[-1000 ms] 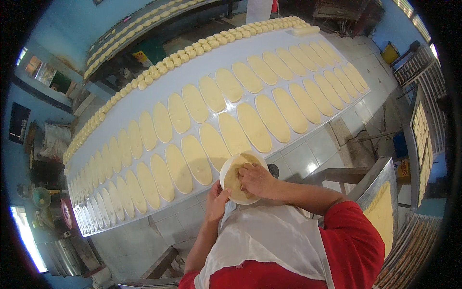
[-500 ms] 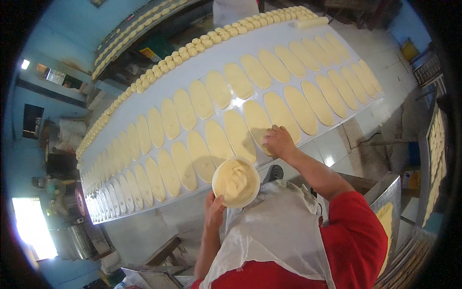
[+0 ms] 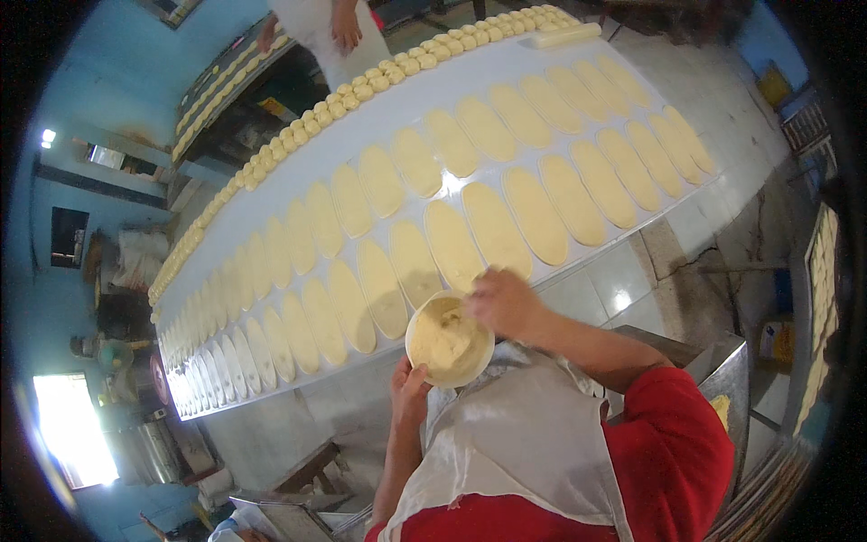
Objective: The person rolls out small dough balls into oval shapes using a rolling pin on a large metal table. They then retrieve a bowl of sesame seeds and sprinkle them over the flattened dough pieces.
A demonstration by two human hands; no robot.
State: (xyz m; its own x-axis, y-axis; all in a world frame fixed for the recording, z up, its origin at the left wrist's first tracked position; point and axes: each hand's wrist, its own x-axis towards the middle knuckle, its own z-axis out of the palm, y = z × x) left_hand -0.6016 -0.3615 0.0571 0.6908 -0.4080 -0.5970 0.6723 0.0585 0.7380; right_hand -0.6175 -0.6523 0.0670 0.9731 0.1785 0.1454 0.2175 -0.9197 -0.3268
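Observation:
My left hand point(image 3: 411, 384) grips a white bowl point(image 3: 412, 366) from below left, its thumb over the rim. Inside lies a pale yellow, crumbly paste point(image 3: 444, 348), heaped in the middle. Above the bowl's right rim hovers my right hand point(image 3: 504, 303), blurred by motion; whether it holds anything is hidden. Just beyond it is a flat oval dough sheet point(image 3: 495, 230), one of many laid in two long rows across the white table point(image 3: 379, 149). A neighbouring dough sheet point(image 3: 453, 244) lies beyond the bowl.
Round dough balls point(image 3: 363, 92) line the table's far edge, with a pale rolling pin point(image 3: 567, 36) at the far right end. Across the table stands a person in a white apron point(image 3: 330, 45). A metal bin point(image 3: 713, 370) and a tray of dough pieces point(image 3: 820, 298) are at my right.
My right hand has drawn back from a dough sheet to the bowl's right rim. The bowl stays in my left hand. A person has come further into sight across the table.

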